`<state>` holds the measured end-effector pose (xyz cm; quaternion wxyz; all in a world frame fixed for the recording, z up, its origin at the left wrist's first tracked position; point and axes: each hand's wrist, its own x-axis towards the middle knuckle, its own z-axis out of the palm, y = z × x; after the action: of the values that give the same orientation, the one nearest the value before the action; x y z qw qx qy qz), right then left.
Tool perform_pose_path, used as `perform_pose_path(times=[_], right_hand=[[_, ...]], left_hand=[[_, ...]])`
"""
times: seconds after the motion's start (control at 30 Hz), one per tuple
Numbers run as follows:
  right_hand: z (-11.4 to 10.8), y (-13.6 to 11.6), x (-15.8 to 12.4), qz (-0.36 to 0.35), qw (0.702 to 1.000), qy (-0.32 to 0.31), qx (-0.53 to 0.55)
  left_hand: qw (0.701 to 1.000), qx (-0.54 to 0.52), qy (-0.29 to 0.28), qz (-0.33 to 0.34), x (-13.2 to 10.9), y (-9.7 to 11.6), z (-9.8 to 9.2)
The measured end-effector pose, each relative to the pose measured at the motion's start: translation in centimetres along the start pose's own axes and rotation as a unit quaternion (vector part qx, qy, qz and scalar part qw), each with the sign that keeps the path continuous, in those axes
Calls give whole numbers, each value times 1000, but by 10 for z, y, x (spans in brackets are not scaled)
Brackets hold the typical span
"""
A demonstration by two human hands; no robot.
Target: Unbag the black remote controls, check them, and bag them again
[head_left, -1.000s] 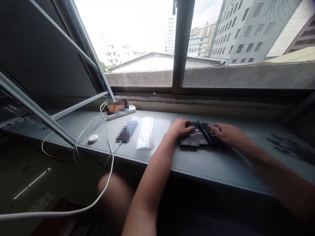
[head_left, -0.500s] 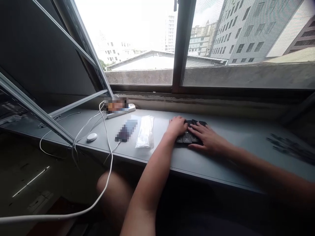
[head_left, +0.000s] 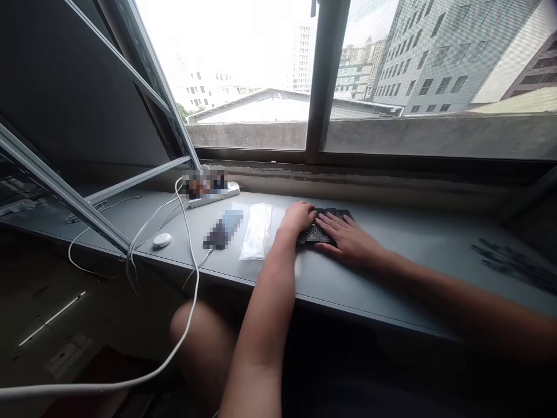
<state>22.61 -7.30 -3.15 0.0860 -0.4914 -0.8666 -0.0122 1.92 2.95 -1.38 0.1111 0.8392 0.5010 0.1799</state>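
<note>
Several flat black pieces with small white print lie side by side on the grey table. My left hand is closed, its fingers bent over the left edge of these black pieces. Across their right part my right hand lies flat, fingers stretched out and pointing left. Its palm and fingers hide much of the pieces. Just left of my left forearm is a clear plastic bag with white contents.
Left of the bag lies a blurred-out phone on a white cable. A round white object and a power strip are farther left. A metal frame leans over the table. Dark thin pieces lie at the right.
Both hands have slid left along the table, and the black pieces have moved left with them. The bag and phone stay where they were.
</note>
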Motion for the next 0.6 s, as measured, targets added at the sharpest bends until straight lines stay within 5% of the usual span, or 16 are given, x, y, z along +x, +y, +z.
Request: perform_pose_path(times=[0.6], right_hand=[[-2,-2,-9,-9,999,42,2]], left_hand=[[1000,15,8,5,-1,7,-1]])
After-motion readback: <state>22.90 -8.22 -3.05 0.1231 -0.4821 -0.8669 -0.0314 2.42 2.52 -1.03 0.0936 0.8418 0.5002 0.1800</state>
